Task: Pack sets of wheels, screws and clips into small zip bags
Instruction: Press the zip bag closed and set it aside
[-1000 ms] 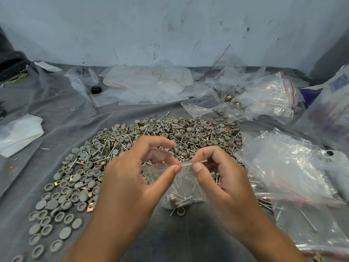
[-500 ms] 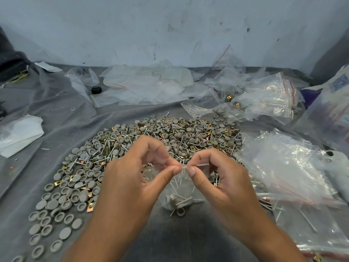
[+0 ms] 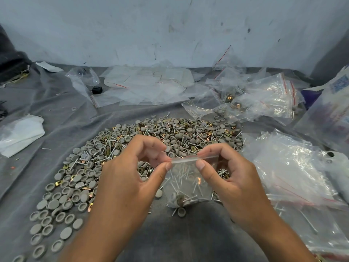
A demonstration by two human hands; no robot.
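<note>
A small clear zip bag [image 3: 188,183] hangs between my hands, holding screws and grey wheels at its bottom. My left hand [image 3: 128,178] pinches the left end of the bag's top strip between thumb and forefinger. My right hand [image 3: 230,178] pinches the strip further right the same way. Behind and left of the hands spreads a big pile of grey wheels, screws and brass clips [image 3: 132,148] on the grey cloth [image 3: 56,114]. One loose wheel [image 3: 181,212] lies just under the bag.
Empty zip bags [image 3: 294,173] are heaped at the right. Filled bags [image 3: 255,103] lie at the back right, flat plastic sheets [image 3: 147,86] at the back centre. A white cloth [image 3: 18,135] lies at the left, a pale wall [image 3: 170,29] behind.
My hands have drawn apart along the bag's top strip: the right thumb slid to the right, and the strip now shows stretched flat between the two pinches.
</note>
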